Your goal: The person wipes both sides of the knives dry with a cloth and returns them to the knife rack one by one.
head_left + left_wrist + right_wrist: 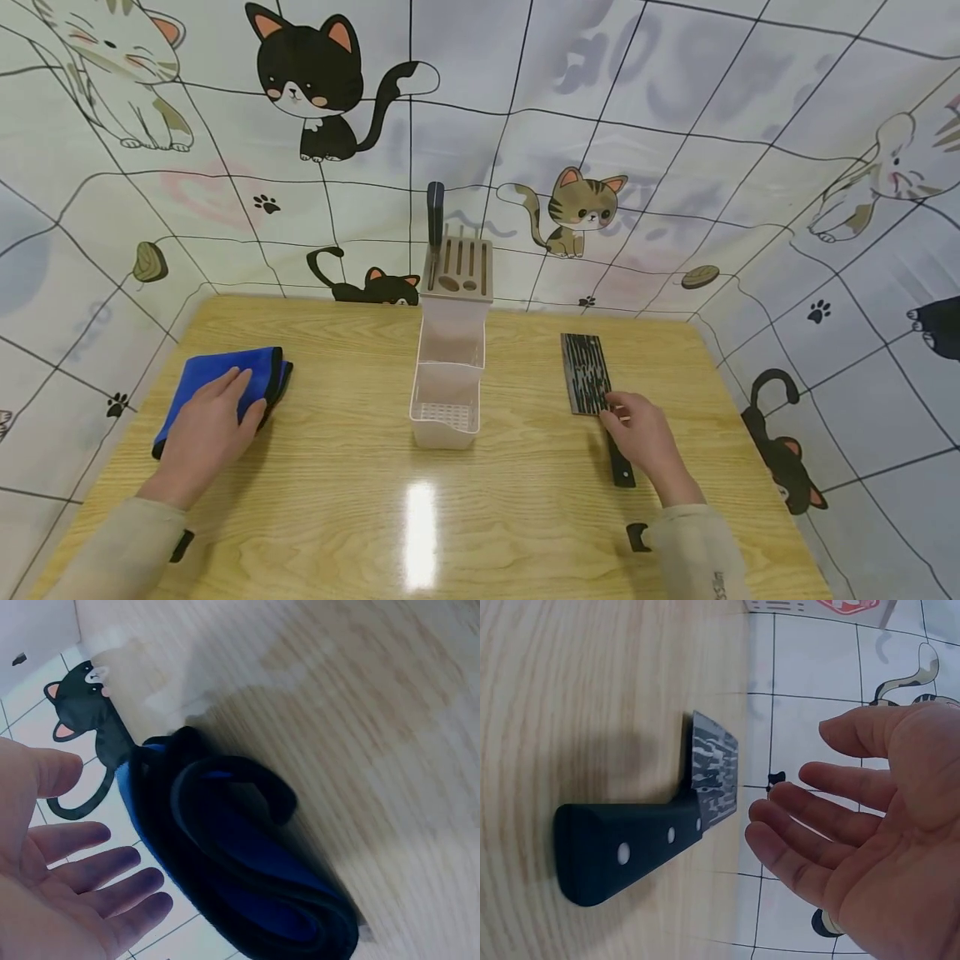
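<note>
Head view: at the lower left of the frame my left hand (pixel 213 429) lies over a folded blue cloth (pixel 198 379), thumb spread from the fingers; the left wrist view shows those fingers (pixel 105 866) loosely bent, well parted from the thumb and gripping nothing; whether a fingertip brushes the fabric I cannot tell. Right of centre my right hand (pixel 643 433) hovers at the cleaver (pixel 585 371), its fingertips over the place where blade meets handle; in the right wrist view my thumb and gently curved fingers stand wide apart, holding nothing, with a gap showing between them and the knife.

In the middle of the frame a pale rack (pixel 453 312) stands upright between cloth and cleaver; a smaller knife with a black handle (pixel 435 212) sits in its left slot; all of this is on a wood-grain table (pixel 337 500), with a cat-printed wall covering (pixel 465 125) behind; in the head view my right fingers hide the joint of blade and handle.

The cleaver lies flat, its dark blade streaked with pale marks and pointing up the frame; the black handle, with light rivets, slants toward the lower right; the cloth is black-edged, its layers loosely stacked.
</note>
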`<state>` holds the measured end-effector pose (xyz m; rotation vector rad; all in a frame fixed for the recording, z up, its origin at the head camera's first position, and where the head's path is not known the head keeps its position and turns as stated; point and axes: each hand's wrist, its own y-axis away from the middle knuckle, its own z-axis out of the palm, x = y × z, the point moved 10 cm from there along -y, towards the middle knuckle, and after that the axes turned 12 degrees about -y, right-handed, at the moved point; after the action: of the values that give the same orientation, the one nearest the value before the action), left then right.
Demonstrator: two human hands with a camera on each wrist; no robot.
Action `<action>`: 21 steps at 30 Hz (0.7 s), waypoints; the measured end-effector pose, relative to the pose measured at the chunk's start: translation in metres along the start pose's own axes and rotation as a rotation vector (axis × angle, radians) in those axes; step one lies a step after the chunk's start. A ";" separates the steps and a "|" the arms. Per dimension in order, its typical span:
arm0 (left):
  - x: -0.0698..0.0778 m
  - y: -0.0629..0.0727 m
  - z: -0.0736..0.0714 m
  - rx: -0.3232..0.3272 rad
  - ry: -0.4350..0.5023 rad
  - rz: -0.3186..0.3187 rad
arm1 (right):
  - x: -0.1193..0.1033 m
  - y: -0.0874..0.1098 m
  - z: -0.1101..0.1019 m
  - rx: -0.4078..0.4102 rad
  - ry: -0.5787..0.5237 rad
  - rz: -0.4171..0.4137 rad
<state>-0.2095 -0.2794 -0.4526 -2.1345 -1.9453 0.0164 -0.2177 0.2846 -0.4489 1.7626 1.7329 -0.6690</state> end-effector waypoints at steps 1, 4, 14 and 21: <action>-0.002 0.000 0.001 -0.007 -0.006 -0.005 | 0.002 0.000 0.000 -0.004 0.010 0.006; -0.006 0.001 0.004 -0.025 -0.026 -0.007 | 0.007 0.001 0.002 -0.017 0.030 0.030; -0.019 0.000 0.020 -0.146 -0.035 -0.048 | 0.021 0.004 0.010 -0.091 0.094 0.086; -0.024 -0.004 0.024 -0.173 -0.045 -0.062 | 0.028 0.004 0.015 -0.141 0.127 0.097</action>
<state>-0.2199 -0.2988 -0.4789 -2.1960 -2.1075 -0.1196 -0.2125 0.2942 -0.4793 1.8109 1.7195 -0.3914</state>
